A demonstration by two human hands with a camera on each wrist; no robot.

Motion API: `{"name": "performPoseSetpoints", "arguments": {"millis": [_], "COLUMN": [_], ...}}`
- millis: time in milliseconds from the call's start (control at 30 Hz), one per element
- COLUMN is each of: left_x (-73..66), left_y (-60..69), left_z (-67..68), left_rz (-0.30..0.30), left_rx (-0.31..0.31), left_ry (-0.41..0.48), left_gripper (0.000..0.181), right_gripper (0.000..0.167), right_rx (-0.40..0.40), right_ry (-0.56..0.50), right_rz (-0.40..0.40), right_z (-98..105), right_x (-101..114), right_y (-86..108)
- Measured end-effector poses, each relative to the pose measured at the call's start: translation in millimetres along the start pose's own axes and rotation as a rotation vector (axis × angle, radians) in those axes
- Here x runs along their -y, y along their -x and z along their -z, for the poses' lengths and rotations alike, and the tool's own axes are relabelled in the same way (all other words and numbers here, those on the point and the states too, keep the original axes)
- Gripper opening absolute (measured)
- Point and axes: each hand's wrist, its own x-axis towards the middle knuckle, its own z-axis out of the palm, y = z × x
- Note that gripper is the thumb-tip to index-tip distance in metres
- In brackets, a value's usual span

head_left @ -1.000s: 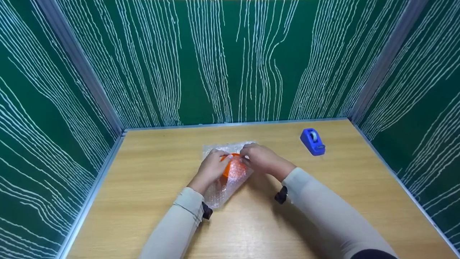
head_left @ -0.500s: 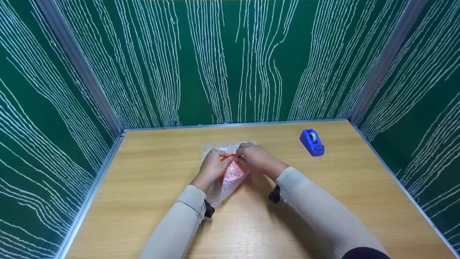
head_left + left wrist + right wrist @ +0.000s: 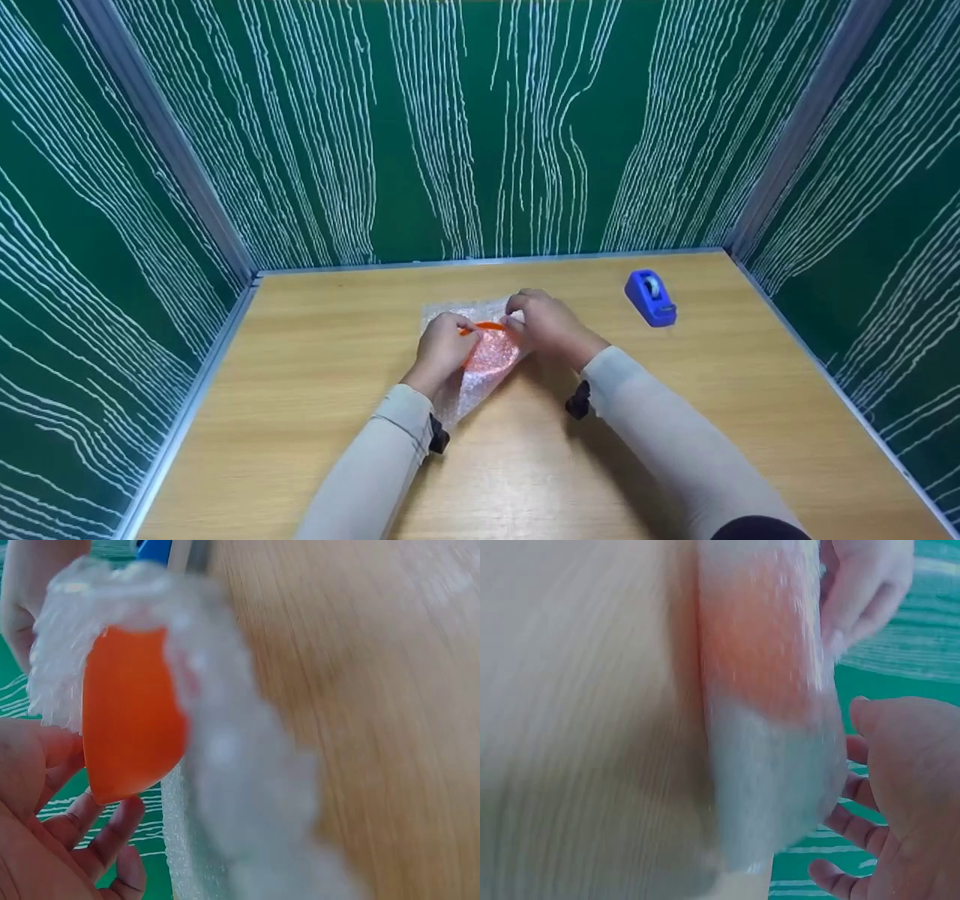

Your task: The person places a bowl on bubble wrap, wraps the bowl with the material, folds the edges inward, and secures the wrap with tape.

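An orange bowl (image 3: 491, 327) stands on a sheet of bubble wrap (image 3: 469, 394), one flap of which lies over its near side. My left hand (image 3: 442, 346) grips the bowl's left rim. In the left wrist view, the fingers of that hand (image 3: 67, 817) lie against the bare orange wall (image 3: 131, 712), beside the wrap (image 3: 247, 787). At the bowl's right, my right hand (image 3: 551, 326) is at the wrap's edge. Its fingers (image 3: 862, 829) are loosely bent against the wrap (image 3: 772, 780) in the right wrist view, the thumb apart from it.
A blue tape dispenser (image 3: 651, 298) stands at the back right of the wooden table (image 3: 315, 360). Green walls (image 3: 487, 135) with white wavy lines rise behind the table and at both sides.
The wrap flap has come across more of the bowl's near side. My right hand went left towards my left hand, then back slightly right, and its fingers have loosened. My left hand has hardly moved.
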Motion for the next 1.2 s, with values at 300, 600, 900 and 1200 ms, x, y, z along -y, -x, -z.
{"name": "performPoseSetpoints", "arguments": {"millis": [300, 600, 900, 1200], "left_x": [-2.7, -4.4, -4.0, -2.9], "left_y": [4.3, 8.8, 6.3, 0.8], "left_z": [-3.5, -6.0, -4.7, -2.7], "left_rz": [0.023, 0.067, 0.069, 0.049], "left_rx": [-0.045, -0.038, -0.047, -0.059], "left_ry": [-0.061, -0.017, -0.028, -0.066], "left_gripper": [0.008, 0.012, 0.011, 0.008], "right_gripper": [0.047, 0.059, 0.066, 0.06], "right_rx": [0.037, 0.129, 0.186, 0.202], "right_ry": [-0.179, -0.234, -0.158, -0.032], "right_rz": [-0.158, -0.222, -0.168, -0.166], "right_z": [9.7, 5.7, 1.6, -4.0], "right_x": [-45.3, -65.4, -65.6, -67.5], "right_y": [-9.8, -10.5, -11.4, -20.4]}}
